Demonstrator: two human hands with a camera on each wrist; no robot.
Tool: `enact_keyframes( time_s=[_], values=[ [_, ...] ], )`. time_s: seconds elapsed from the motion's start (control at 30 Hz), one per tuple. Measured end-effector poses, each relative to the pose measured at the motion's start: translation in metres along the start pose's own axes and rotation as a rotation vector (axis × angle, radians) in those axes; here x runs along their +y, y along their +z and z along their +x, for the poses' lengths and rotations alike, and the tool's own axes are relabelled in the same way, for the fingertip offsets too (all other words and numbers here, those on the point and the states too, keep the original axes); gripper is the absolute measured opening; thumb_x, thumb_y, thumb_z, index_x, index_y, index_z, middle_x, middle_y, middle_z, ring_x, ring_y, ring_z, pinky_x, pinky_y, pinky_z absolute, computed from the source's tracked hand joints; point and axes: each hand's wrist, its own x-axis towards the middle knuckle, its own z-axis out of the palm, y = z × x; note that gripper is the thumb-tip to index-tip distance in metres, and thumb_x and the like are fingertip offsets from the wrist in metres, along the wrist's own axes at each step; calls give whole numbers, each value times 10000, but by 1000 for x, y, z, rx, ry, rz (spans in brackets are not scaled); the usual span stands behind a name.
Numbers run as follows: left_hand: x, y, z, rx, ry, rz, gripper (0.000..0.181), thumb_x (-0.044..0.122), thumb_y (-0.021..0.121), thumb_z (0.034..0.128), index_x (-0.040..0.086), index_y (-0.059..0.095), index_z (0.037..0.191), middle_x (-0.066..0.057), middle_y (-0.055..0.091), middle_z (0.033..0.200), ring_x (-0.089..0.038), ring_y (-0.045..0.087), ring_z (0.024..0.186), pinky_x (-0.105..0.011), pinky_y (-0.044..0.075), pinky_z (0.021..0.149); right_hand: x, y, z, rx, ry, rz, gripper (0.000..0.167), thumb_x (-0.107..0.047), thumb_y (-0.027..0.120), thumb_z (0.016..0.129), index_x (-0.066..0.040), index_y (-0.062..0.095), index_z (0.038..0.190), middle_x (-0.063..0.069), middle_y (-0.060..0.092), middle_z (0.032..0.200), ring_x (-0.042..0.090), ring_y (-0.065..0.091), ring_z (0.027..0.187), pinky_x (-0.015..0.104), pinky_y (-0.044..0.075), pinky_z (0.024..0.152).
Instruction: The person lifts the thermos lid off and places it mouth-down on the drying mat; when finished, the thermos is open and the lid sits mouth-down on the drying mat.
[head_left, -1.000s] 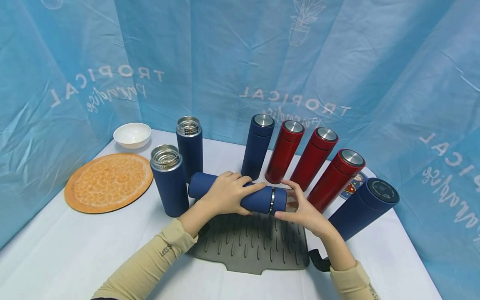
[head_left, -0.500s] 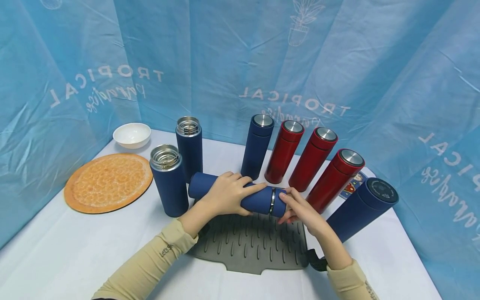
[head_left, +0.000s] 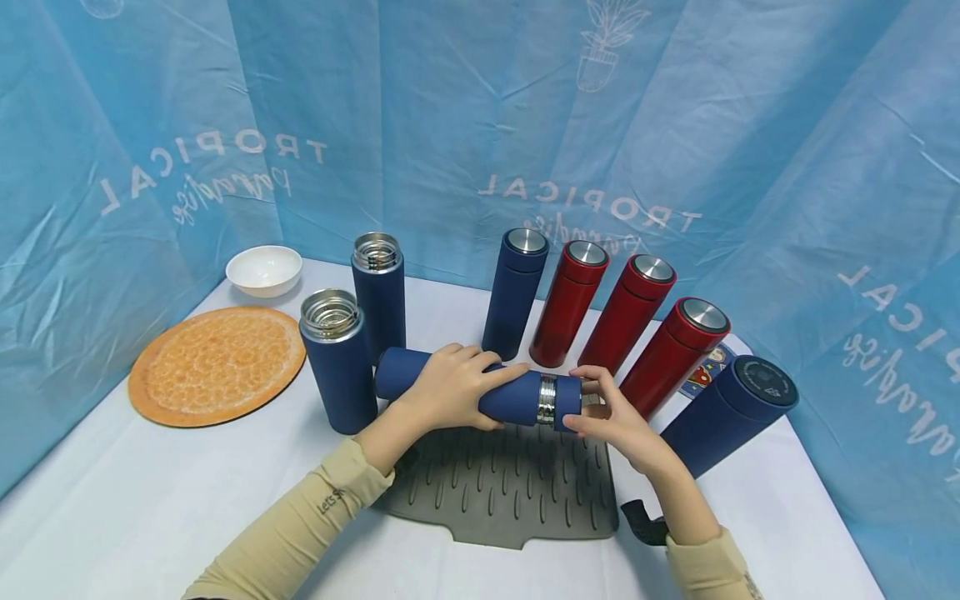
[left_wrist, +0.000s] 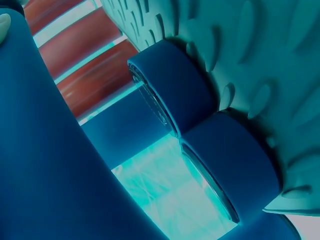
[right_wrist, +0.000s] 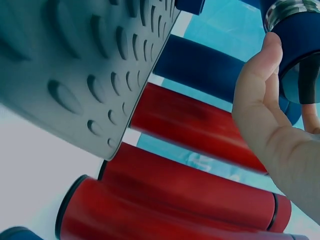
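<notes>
A blue thermos flask [head_left: 517,398] lies level above the grey ridged mat [head_left: 495,500]. My left hand [head_left: 453,390] grips it around the body. At its right end my right hand [head_left: 615,421] pinches the blue lid [head_left: 567,400] between thumb and fingers. A band of steel neck thread [head_left: 547,400] shows between lid and body. In the left wrist view, two loose blue lids, one [left_wrist: 175,85] beside the other [left_wrist: 235,165], sit on the mat. The head view hides them behind the held flask and left hand.
Two lidless blue flasks [head_left: 337,375] [head_left: 381,308] stand to the left. Capped ones, blue [head_left: 513,300] and red [head_left: 570,304], line the back and right. A white bowl [head_left: 265,271] and a round orange mat [head_left: 217,367] lie far left. A black strap [head_left: 643,525] lies by my right wrist.
The lid has moved right, away from the flask body, and more steel thread shows. My right hand has turned round the lid and shifted grip. The left hand keeps its hold.
</notes>
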Motion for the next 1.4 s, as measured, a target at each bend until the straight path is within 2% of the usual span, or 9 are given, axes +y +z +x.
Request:
enact_keyframes(
  time_s=[0.2,0.3,0.47,0.67,0.8,0.9,1.13,1.3,1.4],
  values=[
    [-1,-1,0,0,-13,-10,820,630,726,626,288,486,1332,-25,634,1065,-221,611,895,-372,500,815,-1,-4,-4,63,7,1,672,-214,648,795,-154,267,1345,220,343,1274,341,506,1012,531,474,820],
    [-3,-2,0,27,-19,-13,816,614,732,629,276,487,1331,-27,630,1057,-219,610,889,-373,503,804,0,-6,-5,104,14,-5,653,-205,630,809,-141,269,1350,222,356,1262,335,514,1001,519,476,809],
    [-6,-4,1,153,-50,-30,826,567,764,615,228,503,1322,-40,634,1045,-222,618,871,-371,515,770,5,-7,-5,150,57,-72,640,-236,645,823,-160,287,1349,208,384,1251,310,525,975,489,481,813],
    [-12,-6,5,327,-122,-76,880,524,796,591,136,496,1322,-62,636,1073,-226,632,892,-373,521,753,11,-5,-4,148,76,-127,644,-260,680,807,-212,314,1334,182,402,1249,307,521,972,499,481,835],
    [-15,-8,8,420,-192,-131,886,485,824,569,125,494,1308,-74,633,1105,-240,629,934,-391,518,757,12,-4,-3,137,63,-128,635,-258,680,809,-219,322,1332,180,404,1249,306,519,963,493,487,818],
    [-17,-11,11,454,-263,-204,867,441,836,576,129,479,1302,-81,622,1147,-249,620,974,-413,510,785,12,-3,-4,128,65,-131,634,-260,680,811,-210,325,1334,185,402,1252,299,513,967,478,491,810],
    [-21,-16,14,457,-459,-384,861,359,852,597,162,418,1314,-96,587,1202,-280,579,1042,-460,438,886,11,1,-4,111,70,-132,633,-243,682,807,-181,335,1333,196,407,1253,293,520,964,461,495,807],
    [-26,-15,15,476,-562,-461,852,326,847,620,156,385,1316,-142,549,1197,-304,494,1093,-508,319,956,10,3,-5,102,75,-125,650,-237,683,807,-176,322,1344,190,411,1258,279,534,941,459,494,804],
    [-29,-14,15,488,-628,-540,838,296,838,643,154,366,1321,-154,524,1218,-319,468,1123,-524,310,971,11,4,-5,96,82,-120,658,-234,684,806,-177,318,1350,188,410,1262,271,541,931,455,496,798]
  ],
)
